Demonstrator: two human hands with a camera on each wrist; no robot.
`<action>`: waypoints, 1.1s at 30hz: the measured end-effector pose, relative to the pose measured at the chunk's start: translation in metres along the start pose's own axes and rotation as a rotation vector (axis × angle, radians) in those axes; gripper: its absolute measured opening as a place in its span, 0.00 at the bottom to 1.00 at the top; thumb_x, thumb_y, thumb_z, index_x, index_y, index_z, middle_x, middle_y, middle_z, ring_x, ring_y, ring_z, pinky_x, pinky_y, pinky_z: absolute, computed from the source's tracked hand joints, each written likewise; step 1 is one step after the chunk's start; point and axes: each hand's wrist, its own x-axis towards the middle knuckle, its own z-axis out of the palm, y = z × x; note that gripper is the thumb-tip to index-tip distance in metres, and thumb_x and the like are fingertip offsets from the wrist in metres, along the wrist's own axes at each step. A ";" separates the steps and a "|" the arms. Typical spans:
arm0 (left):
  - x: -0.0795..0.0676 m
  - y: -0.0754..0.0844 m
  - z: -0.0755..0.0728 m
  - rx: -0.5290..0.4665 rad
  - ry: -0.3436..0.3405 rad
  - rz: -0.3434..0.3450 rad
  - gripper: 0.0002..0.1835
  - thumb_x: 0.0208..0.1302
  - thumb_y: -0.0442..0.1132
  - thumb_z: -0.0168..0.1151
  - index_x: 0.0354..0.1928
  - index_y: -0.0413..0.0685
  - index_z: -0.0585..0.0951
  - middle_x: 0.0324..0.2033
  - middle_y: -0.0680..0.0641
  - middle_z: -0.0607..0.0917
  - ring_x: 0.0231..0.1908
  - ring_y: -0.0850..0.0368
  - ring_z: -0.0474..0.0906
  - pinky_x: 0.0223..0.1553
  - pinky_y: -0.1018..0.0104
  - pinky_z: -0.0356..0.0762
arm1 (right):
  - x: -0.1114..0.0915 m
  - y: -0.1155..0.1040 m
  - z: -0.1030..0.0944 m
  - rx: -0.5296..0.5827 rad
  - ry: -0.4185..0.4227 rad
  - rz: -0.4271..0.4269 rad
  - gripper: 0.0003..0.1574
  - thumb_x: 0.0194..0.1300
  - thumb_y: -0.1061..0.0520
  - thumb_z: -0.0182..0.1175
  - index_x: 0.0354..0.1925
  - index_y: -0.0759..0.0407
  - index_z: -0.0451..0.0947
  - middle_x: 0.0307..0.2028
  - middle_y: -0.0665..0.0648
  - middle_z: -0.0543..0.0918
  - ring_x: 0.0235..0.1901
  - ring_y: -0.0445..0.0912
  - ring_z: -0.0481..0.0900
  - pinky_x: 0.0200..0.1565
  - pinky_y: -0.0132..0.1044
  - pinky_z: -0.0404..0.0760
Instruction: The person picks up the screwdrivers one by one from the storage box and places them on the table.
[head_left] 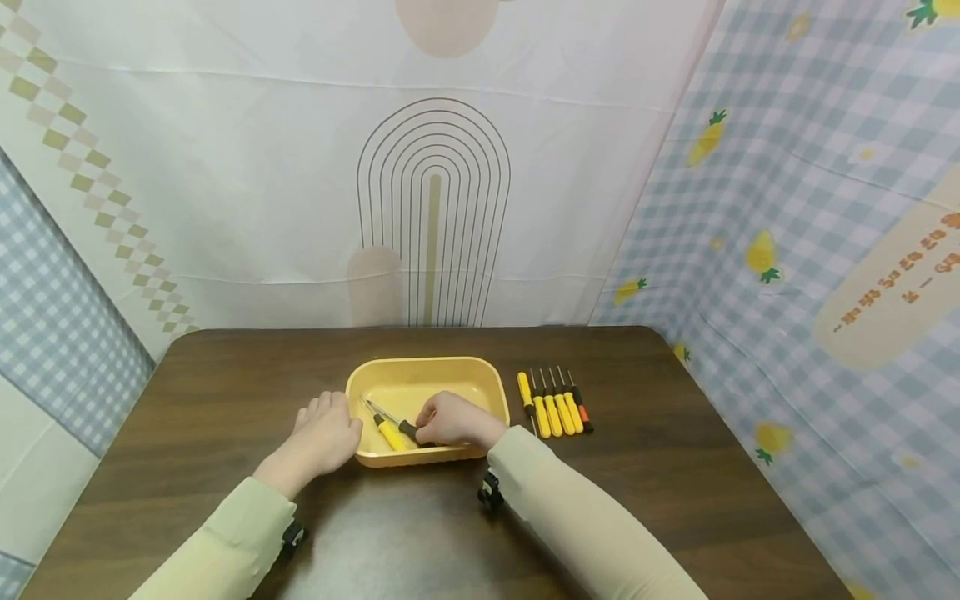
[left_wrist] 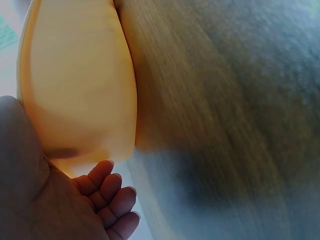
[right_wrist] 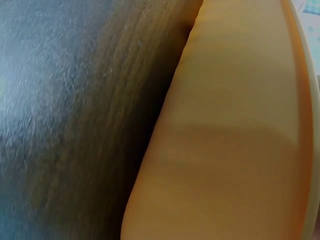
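A yellow plastic tray (head_left: 465,363) stands on the table, its outer wall (left_wrist: 80,85) filling much of the left wrist view. My left hand (head_left: 324,435) holds the tray's left end, palm against the rim and fingers (left_wrist: 112,190) curving along the outside. Inside the tray, my right hand (head_left: 453,418) pinches a screwdriver by its black handle (head_left: 408,430); the shaft points to the back left and the handle's end is partly hidden. Beside it lies a screwdriver with a yellow handle (head_left: 390,433). The right wrist view shows the tray's wall (right_wrist: 230,125) but no fingers.
Right of the tray, several yellow-handled screwdrivers (head_left: 552,414) lie side by side on the dark wooden table (head_left: 675,483). One screwdriver with a black and red handle (head_left: 582,410) ends the row. A patterned curtain (head_left: 300,208) hangs behind the table's back edge.
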 end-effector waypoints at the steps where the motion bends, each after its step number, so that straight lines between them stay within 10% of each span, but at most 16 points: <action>1: 0.000 0.000 0.000 0.000 -0.003 -0.001 0.18 0.66 0.42 0.48 0.44 0.29 0.69 0.36 0.39 0.70 0.41 0.41 0.67 0.44 0.46 0.62 | 0.000 0.002 -0.001 -0.012 0.001 -0.001 0.06 0.53 0.58 0.67 0.33 0.54 0.83 0.29 0.46 0.80 0.27 0.41 0.73 0.30 0.34 0.72; 14: 0.000 0.000 0.001 -0.007 -0.007 -0.005 0.19 0.66 0.42 0.48 0.45 0.29 0.69 0.37 0.39 0.70 0.41 0.41 0.66 0.45 0.45 0.62 | -0.011 0.017 -0.026 0.034 -0.013 -0.006 0.08 0.60 0.54 0.65 0.26 0.53 0.85 0.20 0.47 0.78 0.17 0.41 0.68 0.22 0.34 0.68; 33: 0.000 0.000 0.001 -0.004 -0.006 -0.001 0.18 0.66 0.43 0.48 0.44 0.30 0.69 0.37 0.39 0.70 0.41 0.41 0.66 0.45 0.45 0.62 | -0.025 0.031 -0.067 0.428 0.038 -0.016 0.12 0.60 0.57 0.65 0.43 0.59 0.81 0.41 0.56 0.81 0.36 0.48 0.77 0.41 0.42 0.78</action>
